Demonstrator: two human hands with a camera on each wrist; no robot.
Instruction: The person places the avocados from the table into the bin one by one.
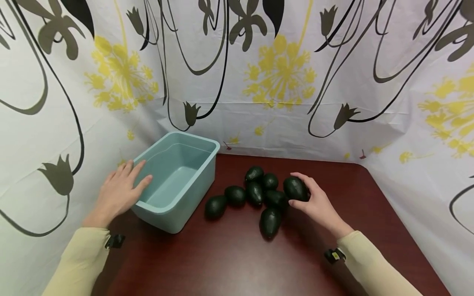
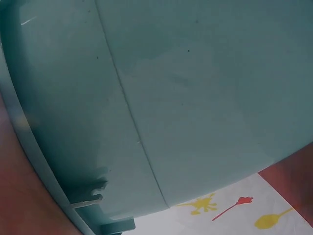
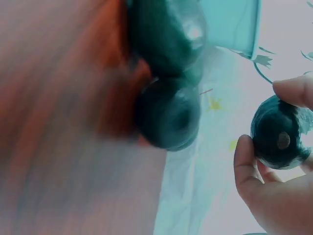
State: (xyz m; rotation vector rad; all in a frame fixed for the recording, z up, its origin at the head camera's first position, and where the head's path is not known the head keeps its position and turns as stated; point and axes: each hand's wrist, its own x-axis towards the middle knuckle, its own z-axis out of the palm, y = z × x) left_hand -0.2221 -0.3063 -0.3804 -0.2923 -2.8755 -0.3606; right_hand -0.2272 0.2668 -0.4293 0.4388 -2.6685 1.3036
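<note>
My right hand (image 1: 314,203) grips a dark green avocado (image 1: 295,188) at the right of a loose cluster. In the right wrist view, thumb and fingers curl round that avocado (image 3: 276,134), apart from the others. Several more avocados (image 1: 254,194) lie close together on the table, one (image 1: 270,223) nearest the front. A light blue plastic bin (image 1: 196,193) stands left of them, its visible inside bare. My left hand (image 1: 120,191) rests on the bin's left rim with fingers spread. The left wrist view is filled by the bin's outer wall (image 2: 205,107); the hand itself is hidden there.
The dark red-brown table (image 1: 229,263) has a rounded far right corner. A white curtain (image 1: 237,90) with grey and yellow plant prints hangs behind and on both sides. Each wrist wears a small black camera (image 1: 334,255) over a pale yellow sleeve.
</note>
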